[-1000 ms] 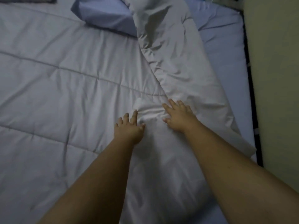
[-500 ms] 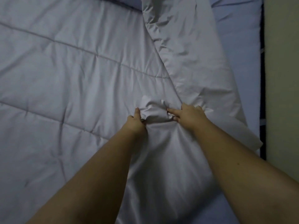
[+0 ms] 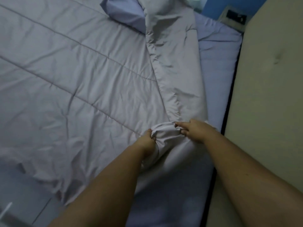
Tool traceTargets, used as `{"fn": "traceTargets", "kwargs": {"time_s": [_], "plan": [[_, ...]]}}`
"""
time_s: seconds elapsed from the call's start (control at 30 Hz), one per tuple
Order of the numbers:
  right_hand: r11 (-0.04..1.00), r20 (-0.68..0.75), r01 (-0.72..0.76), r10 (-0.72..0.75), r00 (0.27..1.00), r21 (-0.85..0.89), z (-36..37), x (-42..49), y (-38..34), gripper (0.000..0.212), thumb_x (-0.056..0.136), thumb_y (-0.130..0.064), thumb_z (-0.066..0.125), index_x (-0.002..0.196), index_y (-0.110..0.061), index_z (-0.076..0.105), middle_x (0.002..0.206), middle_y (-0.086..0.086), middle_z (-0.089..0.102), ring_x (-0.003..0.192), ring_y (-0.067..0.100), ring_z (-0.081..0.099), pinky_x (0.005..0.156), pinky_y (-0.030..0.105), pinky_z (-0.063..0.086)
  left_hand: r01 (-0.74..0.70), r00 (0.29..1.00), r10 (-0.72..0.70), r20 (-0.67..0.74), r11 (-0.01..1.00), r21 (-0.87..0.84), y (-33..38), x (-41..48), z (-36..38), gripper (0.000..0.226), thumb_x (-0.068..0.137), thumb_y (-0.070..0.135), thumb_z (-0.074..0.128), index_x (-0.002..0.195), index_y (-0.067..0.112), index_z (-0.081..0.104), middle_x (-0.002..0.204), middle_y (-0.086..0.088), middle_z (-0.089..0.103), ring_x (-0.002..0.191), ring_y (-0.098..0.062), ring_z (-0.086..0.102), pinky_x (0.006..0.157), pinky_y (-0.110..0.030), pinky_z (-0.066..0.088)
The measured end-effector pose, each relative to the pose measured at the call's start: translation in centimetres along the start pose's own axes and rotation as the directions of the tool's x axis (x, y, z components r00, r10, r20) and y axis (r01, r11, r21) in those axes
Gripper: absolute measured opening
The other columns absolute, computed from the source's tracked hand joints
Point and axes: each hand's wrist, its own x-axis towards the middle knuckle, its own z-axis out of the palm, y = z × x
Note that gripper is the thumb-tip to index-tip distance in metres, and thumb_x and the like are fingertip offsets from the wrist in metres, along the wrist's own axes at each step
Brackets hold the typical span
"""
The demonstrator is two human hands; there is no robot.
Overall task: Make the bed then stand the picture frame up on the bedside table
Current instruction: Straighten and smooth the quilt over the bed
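A pale grey quilted duvet (image 3: pixel 78 82) covers most of the bed, with its right part folded back over itself in a long strip (image 3: pixel 177 66). Both my hands grip a bunched fold of the duvet near the bed's right side: my left hand (image 3: pixel 146 138) on the left of the bunch, my right hand (image 3: pixel 195 130) on the right. A light blue pillow (image 3: pixel 124 15) lies at the head, partly under the folded strip. The blue fitted sheet (image 3: pixel 218 66) shows bare along the right. No picture frame or bedside table is in view.
A cream wall (image 3: pixel 268 112) runs close along the bed's right side, with a dark gap (image 3: pixel 227 115) between. A blue wall with a white socket plate (image 3: pixel 234 18) is at the top right. The floor (image 3: pixel 19 202) shows at the bottom left.
My hands went from lying flat on the duvet to closing on a bunch of it. The bunch has been pulled toward me and to the right.
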Motion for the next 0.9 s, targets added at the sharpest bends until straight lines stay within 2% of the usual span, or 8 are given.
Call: {"fn": "traceTargets", "kwargs": {"time_s": [0.17,0.27,0.37,0.5,0.63,0.73,0.83,0.9], "plan": [[0.994,0.103,-0.023,0.034,0.994,-0.105,1.8,-6.9,2.7,0.066,0.086,-0.039,0.056,0.143,-0.037,0.023,0.148,0.009,0.038,0.129,0.03,0.042,0.103,0.035,0.032,-0.021,0.99,0.015,0.141,0.999,0.044,1.7,-4.6,7.7,0.055,0.1,0.036,0.03,0.149,0.015,0.016,0.152,-0.02,0.03,0.137,-0.033,0.034,0.111,-0.034,0.024],[0.988,0.225,0.021,0.013,0.974,-0.151,3.9,-10.0,3.7,0.061,0.086,-0.032,0.056,0.141,-0.025,0.032,0.149,0.008,0.036,0.128,0.027,0.042,0.101,0.027,0.032,-0.004,0.972,-0.016,0.235,0.997,0.083,1.7,-6.4,11.8,0.061,0.099,0.042,0.027,0.151,0.019,0.005,0.157,-0.018,0.019,0.141,-0.033,0.027,0.115,-0.038,0.019],[0.973,0.294,0.04,0.03,0.955,-0.227,6.9,-11.9,4.2,0.061,0.086,-0.029,0.055,0.141,-0.019,0.032,0.149,0.013,0.034,0.13,0.03,0.039,0.103,0.031,0.032,0.033,0.961,-0.051,0.273,0.997,0.07,1.0,-7.5,14.3,0.07,0.096,0.047,0.031,0.15,0.026,-0.009,0.158,-0.019,0.012,0.141,-0.038,0.024,0.114,-0.044,0.024],[0.98,0.263,0.019,0.035,0.964,-0.2,11.3,-13.3,4.6,0.052,0.089,-0.024,0.053,0.137,-0.023,0.036,0.154,0.014,0.014,0.131,0.032,0.035,0.104,0.035,0.033,0.09,0.951,-0.066,0.3,0.994,-0.065,-0.4,-8.5,15.4,0.079,0.093,0.046,0.043,0.148,0.033,-0.012,0.158,-0.017,0.012,0.135,-0.042,0.032,0.099,-0.051,0.045],[0.991,0.362,0.049,-0.001,0.932,-0.124,14.3,-14.4,4.8,0.048,0.081,-0.023,0.064,0.124,-0.028,0.044,0.136,0.012,0.039,0.115,0.029,0.05,0.097,0.035,0.043,0.087,0.956,-0.068,0.287,0.995,-0.057,-1.8,-8.6,16.0,0.068,0.092,0.05,0.039,0.148,0.037,0.003,0.153,-0.014,0.021,0.097,-0.033,0.061,0.076,-0.039,0.058],[0.95,0.481,0.093,0.065,0.874,-0.298,16.4,-14.6,4.6,0.046,0.074,-0.038,0.062,0.117,-0.039,0.045,0.131,0.014,0.046,0.119,0.031,0.046,0.1,0.039,0.033,0.106,0.954,-0.108,0.281,0.994,0.022,-2.4,-7.7,17.2,0.068,0.094,0.052,0.032,0.15,0.033,-0.001,0.158,-0.01,0.009,0.122,-0.036,0.048,0.098,-0.044,0.048],[0.948,0.43,0.068,0.076,0.899,-0.309,18.4,-14.0,4.0,0.037,0.078,-0.04,0.048,0.116,-0.041,0.048,0.128,0.013,0.051,0.124,0.028,0.039,0.105,0.045,0.019,0.09,0.962,-0.11,0.25,0.992,0.087,-2.4,-6.6,18.4,0.065,0.096,0.051,0.026,0.151,0.028,-0.001,0.16,-0.009,0.0,0.143,-0.036,0.018,0.115,-0.048,0.023],[0.955,0.381,0.023,0.095,0.92,-0.295,19.8,-14.0,3.8,0.042,0.087,-0.04,0.038,0.128,-0.04,0.043,0.142,0.011,0.043,0.133,0.029,0.033,0.111,0.049,0.012,0.072,0.969,-0.1,0.227,0.989,0.13,-2.4,-5.8,19.1,0.065,0.096,0.052,0.024,0.151,0.027,0.0,0.16,-0.008,0.0,0.145,-0.036,0.01,0.118,-0.049,0.016]]}}
